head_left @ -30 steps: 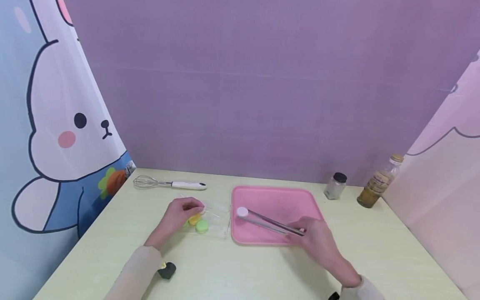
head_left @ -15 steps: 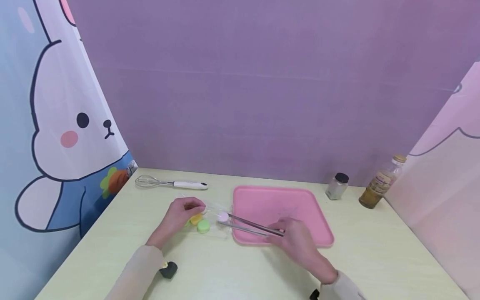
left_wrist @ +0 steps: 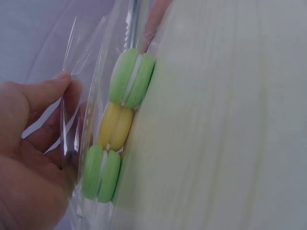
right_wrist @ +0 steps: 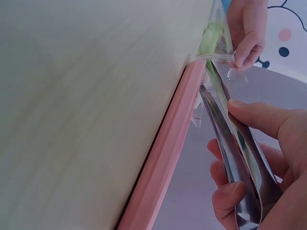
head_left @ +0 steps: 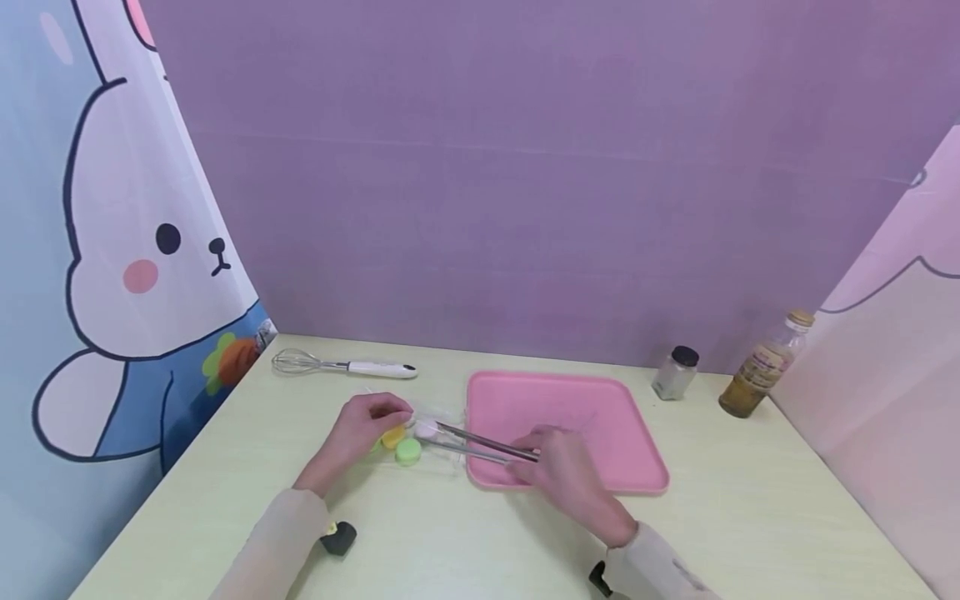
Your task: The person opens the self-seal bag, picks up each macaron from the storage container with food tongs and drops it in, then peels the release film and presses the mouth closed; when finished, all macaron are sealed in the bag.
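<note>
My left hand (head_left: 360,427) pinches the edge of a clear plastic bag (left_wrist: 98,52) between thumb and fingers. Inside it, in the left wrist view, a green macaron (left_wrist: 132,79), a yellow macaron (left_wrist: 115,125) and a second green macaron (left_wrist: 101,173) stand in a row. My right hand (head_left: 562,471) grips metal tongs (right_wrist: 235,153), thumb on one arm and fingers round the other. The tong tips reach into the bag's mouth with a lilac macaron (head_left: 426,429) between them, beside the green and yellow ones. Film partly veils the tips.
A pink tray (head_left: 525,400) lies under the tongs and right hand, its left edge by the bag. Behind the bag is a whisk (head_left: 382,369) with a white handle. At back right stand a black-lidded jar (head_left: 673,379) and a corked bottle (head_left: 757,367).
My right hand has moved left, carrying the lilac macaron in the tongs from over the tray into the bag. My left hand keeps its hold on the bag.
</note>
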{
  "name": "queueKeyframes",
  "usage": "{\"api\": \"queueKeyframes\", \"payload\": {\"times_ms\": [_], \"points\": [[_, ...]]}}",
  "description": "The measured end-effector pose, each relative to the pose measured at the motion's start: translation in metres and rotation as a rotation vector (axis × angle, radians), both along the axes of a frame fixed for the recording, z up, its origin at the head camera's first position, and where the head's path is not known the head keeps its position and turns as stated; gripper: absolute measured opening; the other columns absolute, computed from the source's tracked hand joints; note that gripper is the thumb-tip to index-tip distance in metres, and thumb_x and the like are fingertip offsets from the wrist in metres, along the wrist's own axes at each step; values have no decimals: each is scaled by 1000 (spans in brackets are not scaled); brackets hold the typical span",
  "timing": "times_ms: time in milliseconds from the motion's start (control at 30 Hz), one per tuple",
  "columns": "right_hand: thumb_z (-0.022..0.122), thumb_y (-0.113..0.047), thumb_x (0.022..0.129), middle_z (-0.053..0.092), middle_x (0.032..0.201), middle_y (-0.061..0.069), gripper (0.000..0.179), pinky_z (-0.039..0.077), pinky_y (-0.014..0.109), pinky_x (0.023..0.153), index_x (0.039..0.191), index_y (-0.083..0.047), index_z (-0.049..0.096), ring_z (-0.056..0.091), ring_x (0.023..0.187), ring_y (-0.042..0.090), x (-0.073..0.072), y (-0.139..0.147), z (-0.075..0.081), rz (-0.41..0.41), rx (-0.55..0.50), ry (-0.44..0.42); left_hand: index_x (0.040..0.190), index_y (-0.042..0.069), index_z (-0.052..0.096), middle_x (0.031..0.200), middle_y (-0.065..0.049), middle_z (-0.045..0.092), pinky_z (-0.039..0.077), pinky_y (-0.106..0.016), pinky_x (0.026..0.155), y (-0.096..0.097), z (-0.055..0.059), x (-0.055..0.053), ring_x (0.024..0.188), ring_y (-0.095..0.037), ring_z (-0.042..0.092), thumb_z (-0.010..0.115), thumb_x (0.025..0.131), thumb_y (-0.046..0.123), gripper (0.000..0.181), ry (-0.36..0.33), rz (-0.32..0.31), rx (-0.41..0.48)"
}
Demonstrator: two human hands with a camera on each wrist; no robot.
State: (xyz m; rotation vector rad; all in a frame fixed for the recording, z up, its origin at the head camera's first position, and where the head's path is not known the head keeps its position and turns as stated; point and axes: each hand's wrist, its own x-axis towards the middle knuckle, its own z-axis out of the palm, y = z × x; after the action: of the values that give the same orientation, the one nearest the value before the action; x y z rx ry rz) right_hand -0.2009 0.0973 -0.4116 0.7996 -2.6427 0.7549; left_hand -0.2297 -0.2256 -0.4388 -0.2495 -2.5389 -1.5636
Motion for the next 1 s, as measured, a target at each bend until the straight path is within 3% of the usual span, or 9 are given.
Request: {"api": "queueKeyframes", "payload": {"times_ms": [567,1000], "points": [[91,-20,73,66,76,-10,21,44,24,61,92,-15,82,48,62,-1,-6,-8,-4,0,14,31,99,10,77,97,0,73,52,-30,80,0,1,1,89,-17,65,73,95,13,6,5,0,-3],[91,-20,74,66,75,-8,23,43,22,58,94,-12,81,49,62,1,-6,-11,-3,16,39,35,99,10,77,96,0,73,52,-30,79,1,1,1,89,-17,64,73,94,12,6,-9,8,-5]]}}
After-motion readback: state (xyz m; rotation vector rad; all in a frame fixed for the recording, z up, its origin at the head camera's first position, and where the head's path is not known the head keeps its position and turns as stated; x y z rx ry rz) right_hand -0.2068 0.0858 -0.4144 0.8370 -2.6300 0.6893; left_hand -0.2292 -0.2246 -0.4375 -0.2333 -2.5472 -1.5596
